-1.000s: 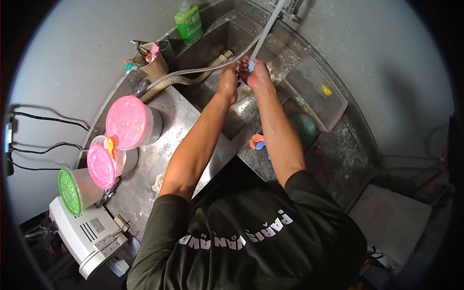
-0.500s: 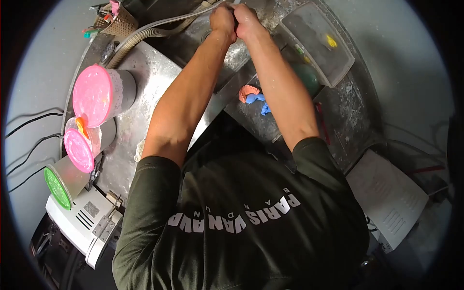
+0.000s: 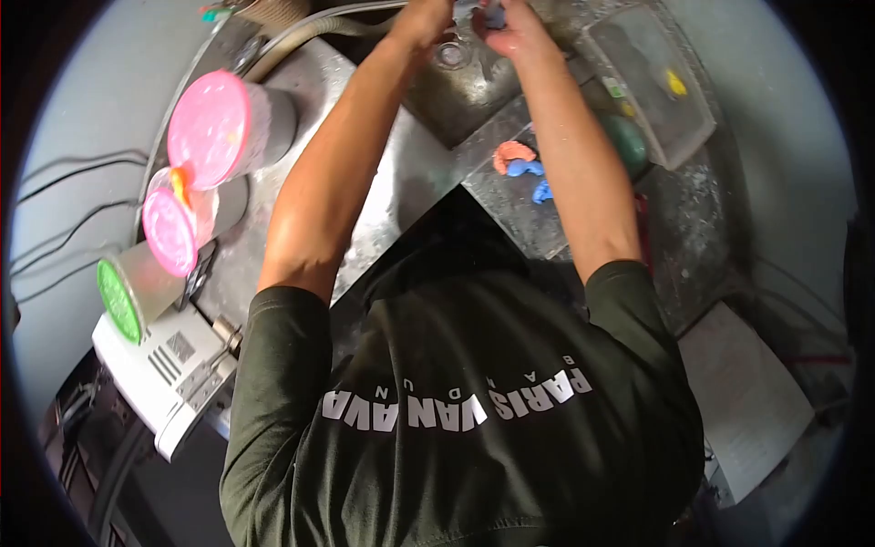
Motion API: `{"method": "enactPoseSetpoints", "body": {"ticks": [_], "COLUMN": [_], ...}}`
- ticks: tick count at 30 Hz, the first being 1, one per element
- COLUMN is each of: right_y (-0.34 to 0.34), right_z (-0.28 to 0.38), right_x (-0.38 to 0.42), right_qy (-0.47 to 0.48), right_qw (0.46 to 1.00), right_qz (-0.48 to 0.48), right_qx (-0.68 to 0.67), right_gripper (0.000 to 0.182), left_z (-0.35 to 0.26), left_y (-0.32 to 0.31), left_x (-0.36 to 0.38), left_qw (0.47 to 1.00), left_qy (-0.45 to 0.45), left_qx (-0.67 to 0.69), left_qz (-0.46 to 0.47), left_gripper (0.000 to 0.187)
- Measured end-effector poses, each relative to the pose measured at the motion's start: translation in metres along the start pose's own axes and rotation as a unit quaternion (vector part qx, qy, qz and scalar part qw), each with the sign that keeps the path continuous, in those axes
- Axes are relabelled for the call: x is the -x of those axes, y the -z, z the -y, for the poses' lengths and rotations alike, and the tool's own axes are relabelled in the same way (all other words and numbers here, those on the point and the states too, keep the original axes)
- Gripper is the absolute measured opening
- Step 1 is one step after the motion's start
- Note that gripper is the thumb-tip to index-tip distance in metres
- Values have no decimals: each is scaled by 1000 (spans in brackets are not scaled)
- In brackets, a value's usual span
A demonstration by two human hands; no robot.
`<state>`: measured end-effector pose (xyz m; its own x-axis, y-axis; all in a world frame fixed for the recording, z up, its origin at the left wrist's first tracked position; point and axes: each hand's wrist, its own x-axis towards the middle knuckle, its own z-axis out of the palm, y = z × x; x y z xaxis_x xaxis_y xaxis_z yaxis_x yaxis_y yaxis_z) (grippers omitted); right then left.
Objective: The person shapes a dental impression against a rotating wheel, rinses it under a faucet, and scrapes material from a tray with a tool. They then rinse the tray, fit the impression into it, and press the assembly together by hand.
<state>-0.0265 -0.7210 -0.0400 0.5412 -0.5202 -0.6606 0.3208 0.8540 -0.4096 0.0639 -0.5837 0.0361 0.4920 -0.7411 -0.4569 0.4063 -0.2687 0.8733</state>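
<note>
Over the metal sink [image 3: 474, 100], at the top edge of the view, both my hands are held apart from each other. My left hand [image 3: 427, 23] is left of the drain [image 3: 449, 56], its fingers partly cut off by the frame. My right hand [image 3: 513, 32] is curled, palm turned inward, with a small greyish thing [image 3: 494, 16] against its fingers; I cannot tell what it is. Nearer me, beside my right forearm, an orange-pink horseshoe-shaped mould [image 3: 513, 155] and blue moulded pieces [image 3: 524, 169] lie on the counter.
Left of my arms stand a large pink-lidded tub [image 3: 210, 128], a smaller pink-lidded one [image 3: 170, 232] and a green-lidded container [image 3: 120, 299]. A white machine [image 3: 169, 365] sits below them. At right are a clear plastic bin [image 3: 652, 91] and a green bowl [image 3: 624, 146].
My hands were together over the sink and have moved apart. The view has shifted, so the tubs and moulds appear higher and further right.
</note>
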Motion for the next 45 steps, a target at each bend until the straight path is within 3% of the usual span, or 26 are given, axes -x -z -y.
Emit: {"method": "enactPoseSetpoints", "body": {"ticks": [1,2,4,5,6,9,11,13,15,19,22,23,24,27,29,31,33,34,37,41,45], "right_y": [20,57,33,20,6,2,0,18,20,-6,12,13,13,-1,-12,-7,-2,-5,-6,2,-11], "right_z": [-6,-13,-11,-10,-10,-19,-20,-21,-28,-29,-32,-27,-22,-21,-15,-5,-6,-3,-3,-9,-4], "right_x": [-42,-97,-64,-35,-6,-11,-14,-34,-32,6,-19,-24,-29,3,25,22,17,21,23,13,27], "right_qy": [-10,-2,-72,-70,-69,-26,-52,-97,-50,-11,-38,-35,-32,3,15,-28,54,70,90,60,65], "right_qw": [999,997,995,995,994,985,982,982,990,970,982,985,988,988,990,994,997,996,995,997,989], "right_qz": [42,59,-9,-37,-65,-137,-143,-119,-95,-149,-84,-77,-70,-67,-65,-42,-56,-45,-27,-10,26], "right_qx": [-16,-54,-62,-55,-48,-103,-108,-109,-97,-192,-162,-148,-134,-138,-126,-95,-27,-19,16,39,133], "right_gripper": [23,19,20,20,19,21,21,21,23,29,30,30,30,30,31,19,18,16,13,8,6], "left_z": [-3,-10,-6,0,3,36,55,91,105,101,97,93,87,80,82,75,77,123,114,119,86], "left_y": [35,47,93,111,119,124,118,125,123,114,97,84,65,16,-12,-42,-62,-57,-65,-56,-63], "left_x": [9,36,76,99,127,184,207,213,217,218,189,174,156,78,22,-17,-42,-95,-92,-108,-67], "left_qw": [993,986,950,891,847,836,852,839,845,829,915,972,984,980,974,941,922,887,857,854,894], "left_qy": [-32,-102,-118,-172,-169,-102,-82,-135,-148,-192,-100,-80,-103,-129,-47,76,156,157,130,125,82], "left_qx": [-97,-127,-288,-415,-500,-536,-516,-524,-507,-516,-357,-182,-78,117,198,280,304,426,495,501,440], "left_qz": [58,-44,-36,-74,-69,-51,-37,-54,-89,-104,-162,-125,-120,-100,-102,-176,-183,-88,-68,-60,-10], "left_gripper": [78,36,36,37,29,20,24,20,18,14,14,14,15,18,19,20,24,26,26,30,36]}}
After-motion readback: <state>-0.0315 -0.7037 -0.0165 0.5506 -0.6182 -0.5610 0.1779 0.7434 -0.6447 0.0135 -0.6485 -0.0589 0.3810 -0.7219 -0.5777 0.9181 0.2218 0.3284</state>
